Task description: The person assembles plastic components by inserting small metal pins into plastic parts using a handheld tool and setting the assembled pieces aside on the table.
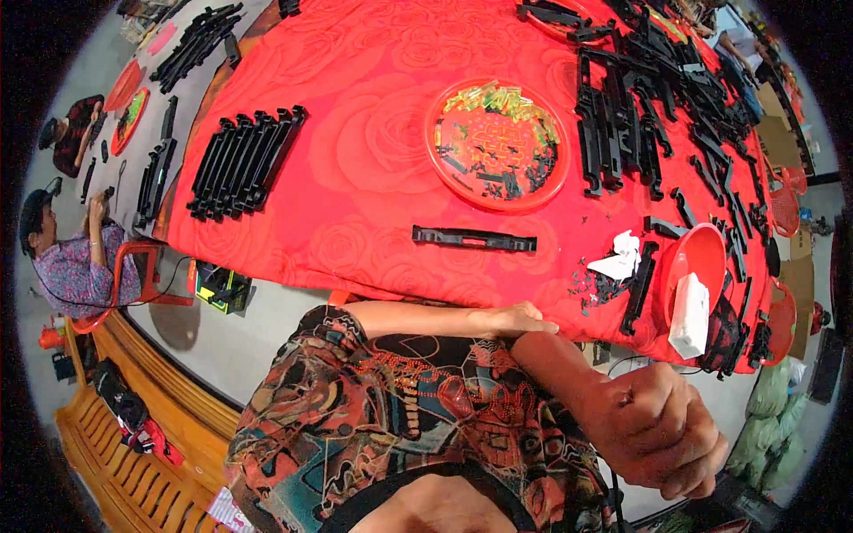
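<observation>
My right hand (657, 428) is raised at the lower right, curled into a fist, and nothing sticks out of it. My left hand (522, 320) reaches across my body, its fingers bent against my right forearm near the table edge; part of it is hidden there. Beyond my hands, a single long black plastic part (474, 239) lies crosswise on the red tablecloth (373, 169). Behind it sits a round red tray (433, 155) with yellow-green translucent pieces and small black bits. Several similar black parts (244, 164) stand in a neat row to the left.
A large pile of black parts (622, 115) covers the right side. Near it are a crumpled white tissue (618, 258), a red basin (697, 244) and a white packet (689, 315). Another person (84, 249) sits at a grey table on the left, near a wooden bench (142, 453).
</observation>
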Motion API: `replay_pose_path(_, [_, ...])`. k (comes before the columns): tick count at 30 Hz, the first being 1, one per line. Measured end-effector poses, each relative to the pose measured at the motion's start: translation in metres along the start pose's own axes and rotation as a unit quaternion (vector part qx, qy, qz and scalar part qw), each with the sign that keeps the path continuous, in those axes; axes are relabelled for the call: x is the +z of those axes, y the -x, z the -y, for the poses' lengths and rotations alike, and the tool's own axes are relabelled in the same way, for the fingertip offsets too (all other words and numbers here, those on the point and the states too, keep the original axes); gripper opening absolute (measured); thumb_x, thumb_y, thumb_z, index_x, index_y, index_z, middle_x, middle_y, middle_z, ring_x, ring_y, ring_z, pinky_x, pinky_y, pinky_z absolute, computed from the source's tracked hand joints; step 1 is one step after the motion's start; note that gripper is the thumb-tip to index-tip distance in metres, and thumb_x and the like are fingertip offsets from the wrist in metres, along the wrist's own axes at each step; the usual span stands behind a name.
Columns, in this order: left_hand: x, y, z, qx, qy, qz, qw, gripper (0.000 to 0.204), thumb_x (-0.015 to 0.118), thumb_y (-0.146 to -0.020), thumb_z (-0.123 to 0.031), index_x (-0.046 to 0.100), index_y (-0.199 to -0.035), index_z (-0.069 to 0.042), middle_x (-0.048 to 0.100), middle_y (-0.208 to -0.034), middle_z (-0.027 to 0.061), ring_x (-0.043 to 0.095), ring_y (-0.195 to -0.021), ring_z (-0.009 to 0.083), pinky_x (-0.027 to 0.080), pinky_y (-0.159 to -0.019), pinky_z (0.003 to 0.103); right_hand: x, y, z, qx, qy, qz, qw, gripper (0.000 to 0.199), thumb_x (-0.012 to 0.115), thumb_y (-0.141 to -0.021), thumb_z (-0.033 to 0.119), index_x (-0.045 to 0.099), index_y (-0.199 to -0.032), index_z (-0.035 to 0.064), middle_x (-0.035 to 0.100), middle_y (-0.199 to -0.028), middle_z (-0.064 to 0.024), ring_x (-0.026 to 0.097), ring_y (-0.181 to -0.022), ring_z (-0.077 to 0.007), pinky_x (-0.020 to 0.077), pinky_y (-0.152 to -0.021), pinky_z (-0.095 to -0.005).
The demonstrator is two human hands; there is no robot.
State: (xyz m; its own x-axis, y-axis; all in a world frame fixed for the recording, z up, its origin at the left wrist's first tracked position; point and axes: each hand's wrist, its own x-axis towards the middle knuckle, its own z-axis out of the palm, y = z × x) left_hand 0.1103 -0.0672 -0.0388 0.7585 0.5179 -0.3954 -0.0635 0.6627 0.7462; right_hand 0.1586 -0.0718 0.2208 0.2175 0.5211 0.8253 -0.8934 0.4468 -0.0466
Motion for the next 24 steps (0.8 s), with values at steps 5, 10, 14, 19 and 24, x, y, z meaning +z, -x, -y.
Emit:
replay_pose_path(5, [0.001,0.022,-0.016,0.039,-0.148,-0.052,0.987,0.035,0.065,-0.084,-0.037,0.052,-0.066,-0.01,0.043,-0.06,-0.007,0.039,-0.055,0.0033,0.034,-0.049,0.024,-0.014,-0.001,-0.003,0.046,0.022,0.089,0.995,0.013,0.049,-0.081,0.01,0.048,-0.068,0.0078,0.05,-0.052,-0.0059,0.04,-0.034,-0.0086,0.0238,-0.031,-0.0214])
replay_pose_path(10, [-0.013,0.087,-0.051,0.261,-0.249,-0.172,0.917,0.024,0.067,-0.081,-0.023,0.052,-0.073,-0.005,0.045,-0.064,-0.0002,0.044,-0.059,0.009,0.037,-0.052,0.028,-0.055,0.006,0.01,0.08,0.288,0.155,0.942,0.029,0.038,-0.091,0.028,0.041,-0.068,0.012,0.03,-0.056,0.0019,0.025,-0.043,-0.0109,0.0295,-0.044,-0.0283])
replay_pose_path(14, [-0.063,0.112,-0.069,0.41,-0.502,-0.379,0.66,0.023,0.069,-0.074,-0.02,0.052,-0.075,-0.004,0.054,-0.075,0.0069,0.052,-0.071,0.024,0.041,-0.063,0.034,-0.116,0.002,-0.034,0.333,0.639,-0.1,0.686,0.008,0.057,-0.083,0.006,0.062,-0.083,-0.0002,0.058,-0.068,-0.0031,0.05,-0.059,-0.0105,0.0388,-0.053,-0.0269])
replay_pose_path(19, [-0.092,0.121,-0.061,0.36,-0.582,-0.456,0.569,0.029,0.07,-0.072,-0.023,0.058,-0.09,-0.004,0.057,-0.089,0.008,0.051,-0.085,0.0255,0.04,-0.072,0.038,-0.256,0.04,-0.079,0.369,0.775,0.067,0.508,0.02,0.062,-0.079,0.015,0.061,-0.091,-0.0005,0.058,-0.071,-0.017,0.058,-0.067,-0.026,0.0453,-0.062,-0.0363])
replay_pose_path(24, [-0.1,0.115,-0.041,0.293,-0.607,-0.431,0.601,0.036,0.07,-0.073,-0.021,0.059,-0.103,-0.006,0.059,-0.094,0.006,0.052,-0.087,0.0245,0.04,-0.075,0.038,-0.282,0.055,-0.111,0.295,0.825,0.174,0.45,0.028,0.056,-0.078,0.013,0.062,-0.104,0.0046,0.06,-0.089,-0.0243,0.06,-0.082,-0.0404,0.0475,-0.071,-0.0481])
